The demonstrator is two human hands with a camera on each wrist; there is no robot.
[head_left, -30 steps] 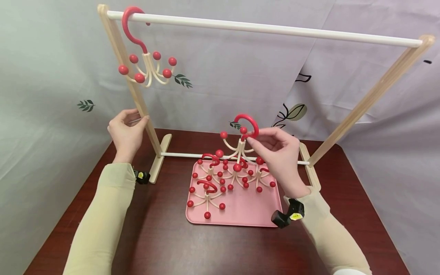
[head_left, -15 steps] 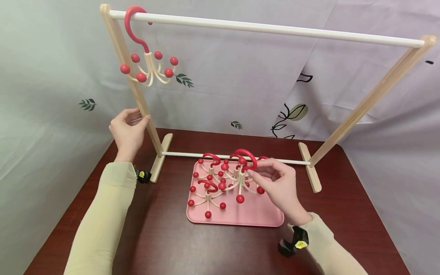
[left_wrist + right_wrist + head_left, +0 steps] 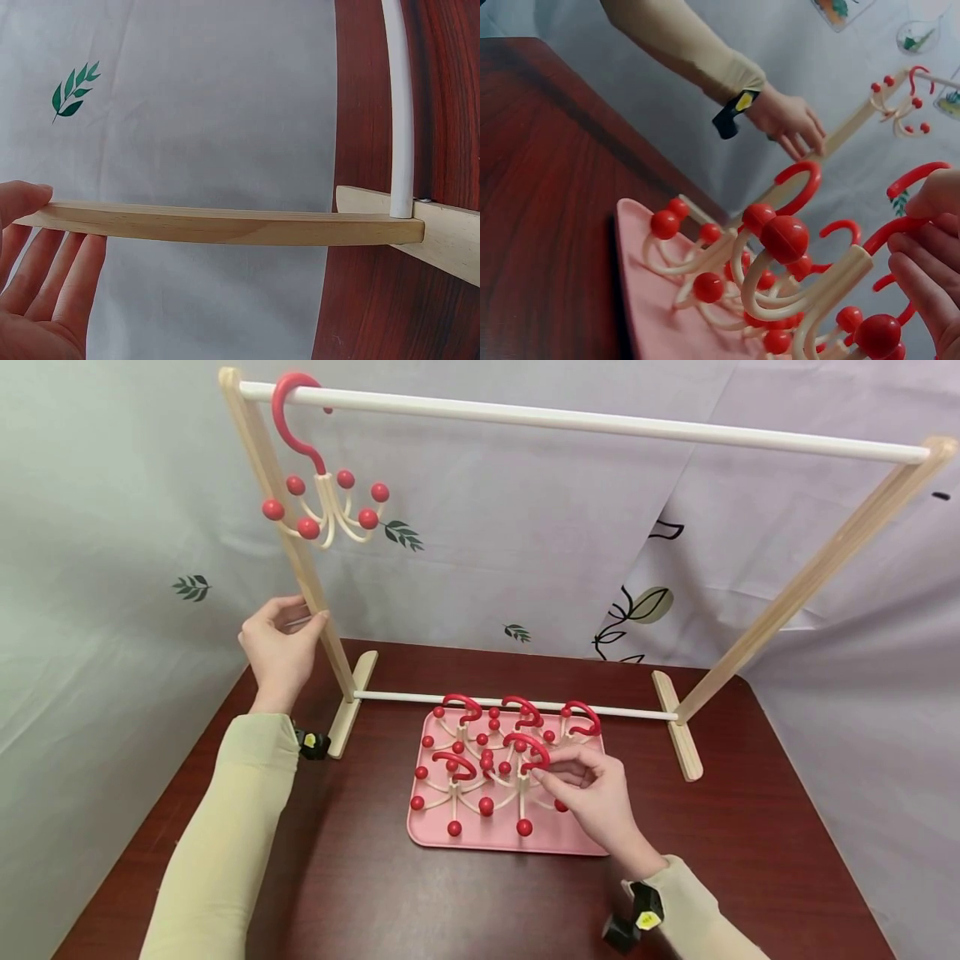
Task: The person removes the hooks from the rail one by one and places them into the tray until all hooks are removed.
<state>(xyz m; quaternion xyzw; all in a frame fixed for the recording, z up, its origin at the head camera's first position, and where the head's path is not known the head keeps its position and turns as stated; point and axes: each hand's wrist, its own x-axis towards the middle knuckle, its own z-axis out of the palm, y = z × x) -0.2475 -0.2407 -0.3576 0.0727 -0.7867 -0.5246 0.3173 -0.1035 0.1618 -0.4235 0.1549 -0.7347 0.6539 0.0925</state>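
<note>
My left hand holds the rack's left wooden post between thumb and fingers, a little above its foot. In the left wrist view, the thumb lies on one side of the post and the fingertips touch the other. Over the pink tray, my right hand pinches the red hook of a hanger with pale curved arms and red ball tips. This hanger stands upright at the tray's front, beside a similar hanger on its left. Whether all its balls touch the tray cannot be seen.
Several more such hangers, one with its hook at the back right, stand on the tray. One hanger hangs at the left end of the white top bar. A lower white bar runs behind the tray.
My right hand has lowered the hanger from above the back of the tray down to its front. The left hand keeps its hold on the post.
</note>
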